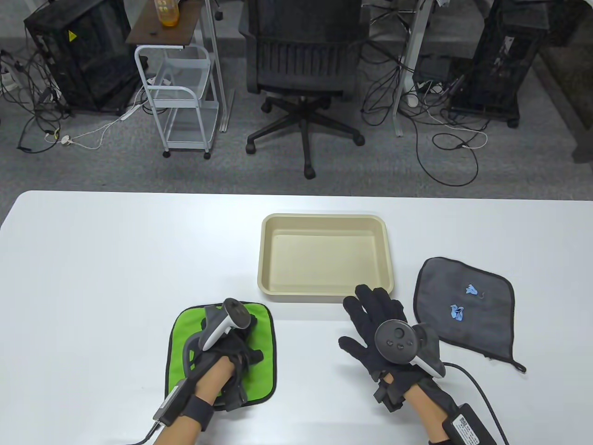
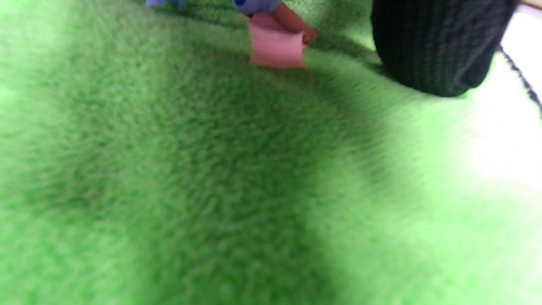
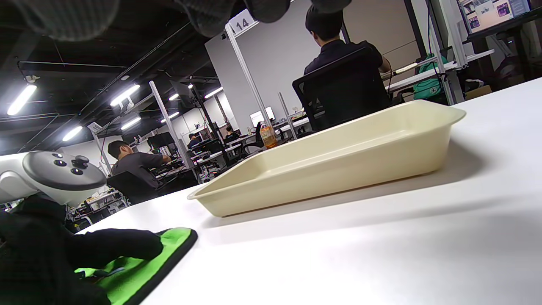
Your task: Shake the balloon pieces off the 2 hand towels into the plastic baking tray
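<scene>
A green hand towel (image 1: 259, 371) lies flat near the table's front edge. My left hand (image 1: 231, 357) rests on it, fingers lying on the cloth (image 3: 110, 250). In the left wrist view a pink balloon piece (image 2: 277, 48) and a blue piece (image 2: 254, 4) sit on the green towel (image 2: 211, 169) beside a fingertip (image 2: 440, 46). The beige plastic tray (image 1: 324, 293) stands behind, with nothing in it. My right hand (image 1: 373, 313) hovers spread at the tray's front right corner, holding nothing. The grey towel (image 1: 486, 324) to its right carries two blue balloon pieces (image 1: 471, 290) (image 1: 457, 313).
The white table (image 1: 116, 278) stretches wide to the left. Beyond its far edge stand an office chair (image 1: 301, 60), a wire cart (image 1: 180, 92) and loose cables on the floor. A cable (image 1: 477, 389) trails from my right wrist.
</scene>
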A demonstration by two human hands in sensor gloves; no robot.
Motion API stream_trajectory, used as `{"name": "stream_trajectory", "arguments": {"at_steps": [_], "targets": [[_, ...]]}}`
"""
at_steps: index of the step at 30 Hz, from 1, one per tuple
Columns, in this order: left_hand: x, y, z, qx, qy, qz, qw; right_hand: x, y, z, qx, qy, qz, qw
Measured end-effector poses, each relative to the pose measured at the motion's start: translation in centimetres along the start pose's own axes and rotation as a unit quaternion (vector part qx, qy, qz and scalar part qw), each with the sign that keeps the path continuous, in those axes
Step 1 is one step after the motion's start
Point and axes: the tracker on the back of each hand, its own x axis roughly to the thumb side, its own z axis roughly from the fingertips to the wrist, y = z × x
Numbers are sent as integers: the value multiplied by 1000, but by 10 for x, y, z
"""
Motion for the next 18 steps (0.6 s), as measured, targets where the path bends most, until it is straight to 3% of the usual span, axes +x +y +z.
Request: {"name": "stream_trajectory", "arguments": {"at_steps": [18], "targets": [[132, -44, 18, -10, -41, -50, 998, -8, -5, 1, -5, 9, -4, 1000]]}}
